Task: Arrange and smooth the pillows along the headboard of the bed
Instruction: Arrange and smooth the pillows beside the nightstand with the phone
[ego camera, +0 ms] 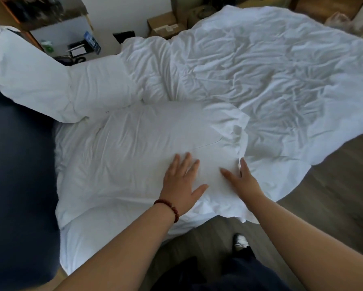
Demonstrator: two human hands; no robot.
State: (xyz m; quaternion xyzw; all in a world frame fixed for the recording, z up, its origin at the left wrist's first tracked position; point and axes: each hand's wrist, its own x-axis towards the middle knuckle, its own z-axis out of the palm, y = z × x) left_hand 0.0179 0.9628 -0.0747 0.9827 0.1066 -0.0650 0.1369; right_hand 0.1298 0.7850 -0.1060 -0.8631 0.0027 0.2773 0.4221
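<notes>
Though creases show across it, the near pillow lies flat by the headboard under the left hand and right hand, each grip open, fingers straight; the far pillow, slumped crooked, looks not yet arranged.

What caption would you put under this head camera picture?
Left hand and right hand press on the near pillow beside the dark headboard.

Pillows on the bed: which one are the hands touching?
The flat pillow nearest the person, under the open left hand and right hand; the other pillow leans against the headboard, untouched.
</notes>
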